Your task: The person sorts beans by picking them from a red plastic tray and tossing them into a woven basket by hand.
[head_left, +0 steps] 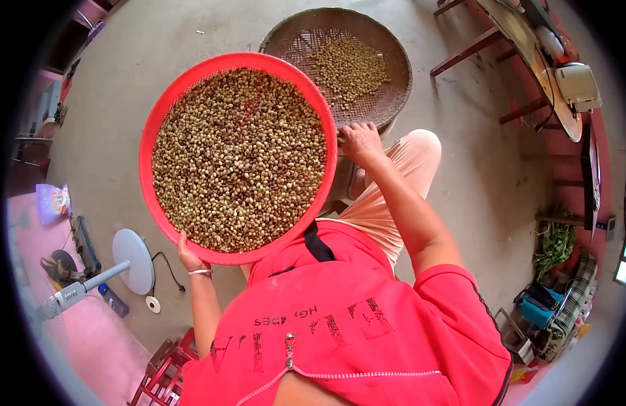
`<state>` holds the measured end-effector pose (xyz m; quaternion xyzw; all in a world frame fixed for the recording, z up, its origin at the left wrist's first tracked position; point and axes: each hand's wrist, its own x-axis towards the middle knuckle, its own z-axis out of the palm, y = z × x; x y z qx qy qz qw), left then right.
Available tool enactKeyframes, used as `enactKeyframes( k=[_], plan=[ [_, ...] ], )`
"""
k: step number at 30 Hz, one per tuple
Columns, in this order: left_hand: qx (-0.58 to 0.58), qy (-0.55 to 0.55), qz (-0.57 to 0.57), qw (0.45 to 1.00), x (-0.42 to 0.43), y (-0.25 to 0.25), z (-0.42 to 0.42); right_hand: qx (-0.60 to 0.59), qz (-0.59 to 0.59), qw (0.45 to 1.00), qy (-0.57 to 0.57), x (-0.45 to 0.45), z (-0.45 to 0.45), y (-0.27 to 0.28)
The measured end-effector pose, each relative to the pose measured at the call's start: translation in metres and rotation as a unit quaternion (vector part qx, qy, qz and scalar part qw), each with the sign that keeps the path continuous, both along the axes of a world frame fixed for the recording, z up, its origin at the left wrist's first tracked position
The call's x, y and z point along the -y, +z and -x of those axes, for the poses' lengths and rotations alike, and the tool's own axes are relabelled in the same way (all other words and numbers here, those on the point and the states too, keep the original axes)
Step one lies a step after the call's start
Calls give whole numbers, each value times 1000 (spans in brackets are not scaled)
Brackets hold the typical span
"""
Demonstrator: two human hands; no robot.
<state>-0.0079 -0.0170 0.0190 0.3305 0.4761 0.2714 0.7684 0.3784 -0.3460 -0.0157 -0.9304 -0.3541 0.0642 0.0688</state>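
Note:
A round red plastic basket (146, 145) sits by my lap, filled with small round green and brown berries (238, 169) that look like coffee cherries. My left hand (189, 253) grips the basket's lower left rim, a bracelet on its wrist. At the basket's right side, my right hand (362, 143) is closed, fingers curled down. Something small and yellow-green shows at its fingertips, too little to name. Just beyond that hand lies a round woven bamboo tray (402, 84), partly behind the red basket, with a smaller heap of greener berries (350, 71) on it.
A standing fan (131, 260) and a blue bottle (113, 301) are at left, near a pink ledge (96, 352). Red stools (167, 372) stand lower left. A wooden table (529, 54) is upper right. Leafy greens (556, 247) and a blue container (540, 308) lie along the right wall.

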Motion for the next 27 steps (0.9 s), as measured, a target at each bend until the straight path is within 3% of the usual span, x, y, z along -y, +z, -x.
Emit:
enactKeyframes(
  k=[2,9,11,13,17,19,24,27],
  plan=[
    [-1,2,3,1000,1,1,0,3,-13,1000,7,3,5,-13],
    [9,32,-7,999,-6,-6,4,-81,-24,996,15,15,40,23],
    [-16,41,-44,998,-7,-11,5,-101,-105,989,0,19,39,34],
    [-20,62,-44,997,-7,-11,3,-31,-167,985,-24,11,35,59],
    [4,32,-60,998,-1,2,-6,-91,-248,963,-51,-34,44,107],
    [14,37,-80,996,1,10,-11,-155,-287,945,10,-64,65,113],
    [17,34,-75,996,-4,4,-11,-53,-239,949,197,-110,97,100],
    [23,31,-75,996,-2,5,-11,-59,-184,964,184,-117,99,92]
  ],
)
